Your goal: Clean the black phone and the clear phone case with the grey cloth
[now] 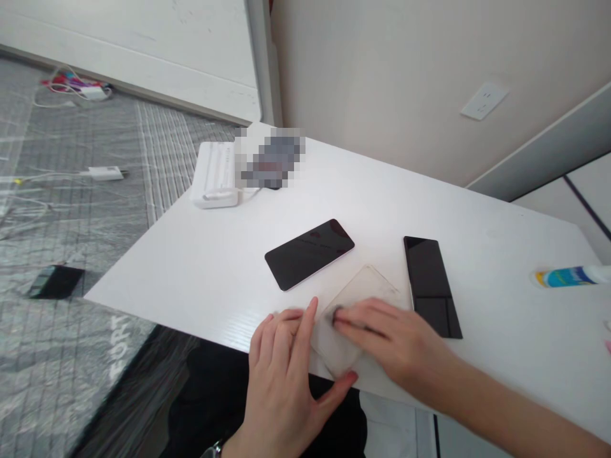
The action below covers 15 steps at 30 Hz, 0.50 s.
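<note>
A clear, slightly yellowed phone case (367, 286) lies flat and slanted near the front edge of the white table. My left hand (286, 362) steadies it, with the index finger along its left edge and the thumb at its near corner. Fingers bunched together, my right hand (382, 337) presses down on the case. A small dark spot (337, 313) shows at those fingertips, too blurred to name. Just beyond the case rests a black-screened phone (310, 254). Another dark phone (429, 280) lies to the right, close to my right wrist.
At the table's far left stand a white box-like device (214, 175) with a cable and a pixelated item (277, 159). A blue-and-white bottle (568, 277) lies at the right. Chargers (105, 173) and a dark object (57, 282) are on the grey floor covering.
</note>
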Tool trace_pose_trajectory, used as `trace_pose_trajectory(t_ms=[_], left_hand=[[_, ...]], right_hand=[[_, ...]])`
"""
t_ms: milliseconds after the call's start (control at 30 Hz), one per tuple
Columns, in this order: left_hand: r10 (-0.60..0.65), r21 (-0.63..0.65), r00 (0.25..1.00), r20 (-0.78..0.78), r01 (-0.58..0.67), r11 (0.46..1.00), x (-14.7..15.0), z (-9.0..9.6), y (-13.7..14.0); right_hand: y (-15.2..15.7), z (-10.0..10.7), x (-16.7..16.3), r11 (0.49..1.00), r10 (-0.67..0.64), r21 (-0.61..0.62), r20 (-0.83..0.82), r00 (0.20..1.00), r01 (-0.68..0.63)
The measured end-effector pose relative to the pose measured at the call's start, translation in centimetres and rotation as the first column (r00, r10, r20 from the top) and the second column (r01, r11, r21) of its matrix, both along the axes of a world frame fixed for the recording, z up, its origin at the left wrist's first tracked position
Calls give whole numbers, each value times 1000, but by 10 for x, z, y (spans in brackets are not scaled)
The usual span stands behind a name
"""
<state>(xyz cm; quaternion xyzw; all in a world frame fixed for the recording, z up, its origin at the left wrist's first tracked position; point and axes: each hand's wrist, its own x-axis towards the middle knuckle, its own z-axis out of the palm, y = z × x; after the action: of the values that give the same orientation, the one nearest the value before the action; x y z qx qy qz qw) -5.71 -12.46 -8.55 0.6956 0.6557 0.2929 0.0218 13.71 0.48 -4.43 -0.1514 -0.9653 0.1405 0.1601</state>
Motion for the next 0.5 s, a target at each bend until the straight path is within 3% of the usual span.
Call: trace_pose_trajectory(t_ms=[100,267,300,433,500], left_hand=[[0,10,1000,-20,0,1000,-1,-1,1],[19,12,998,-54,-18,1000,-1,-3,2],[16,9,999,-51,-15,1000,-1,-3,2],[17,2,999,-38,-17,1000,0,-3,1],[31,0,998,-50,-31,1000,0,-3,0]], right_hand=[[-2,0,-4,996,86,-35,-11,996,-86],[2,-2,-4,977,-164,145,28,986,159],[-2,-3,-5,981,-156,123,19,988,153],[-6,-3,-6,995,81,-52,-58,995,-84],[3,-1,-3,997,-42,62,-27,999,43]])
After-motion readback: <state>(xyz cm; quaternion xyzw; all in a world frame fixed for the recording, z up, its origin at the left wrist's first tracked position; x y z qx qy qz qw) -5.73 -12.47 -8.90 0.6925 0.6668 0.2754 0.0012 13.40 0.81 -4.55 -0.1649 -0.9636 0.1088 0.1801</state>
